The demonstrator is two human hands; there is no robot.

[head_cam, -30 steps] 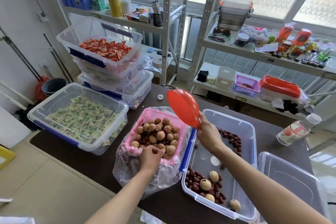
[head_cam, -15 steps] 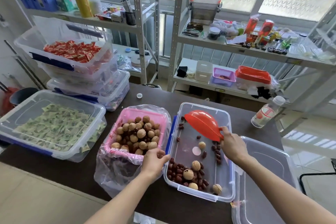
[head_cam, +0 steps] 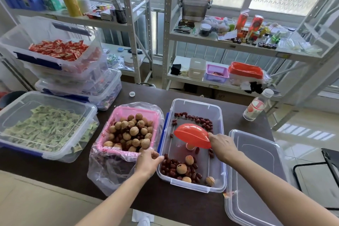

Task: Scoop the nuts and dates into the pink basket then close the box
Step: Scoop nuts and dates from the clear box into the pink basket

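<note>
Pink plastic shows through a clear liner bag where the pink basket (head_cam: 117, 134) sits on the dark table (head_cam: 183, 205), and it is already heaped with walnuts and dates close to its rim, so most of the scooping looks done. Just to its right, touching or nearly so, stands the clear box (head_cam: 216, 115), whose floor is largely bare: a band of dates (head_cam: 198, 120) lies along the far wall, and a cluster of dates with a few walnuts (head_cam: 182, 168) remains at the near end. The right hand (head_cam: 222, 146) grips the red scoop (head_cam: 192, 135) by its handle, bowl turned down and low inside the box near its middle. The left hand (head_cam: 147, 161) curls over the near right corner of the basket and its bag, apparently steadying it. By my reckoning a few more scoops are left. The box's lid (head_cam: 256, 176) lies flat on the table to the right of the box, so closing has not begun.
</note>
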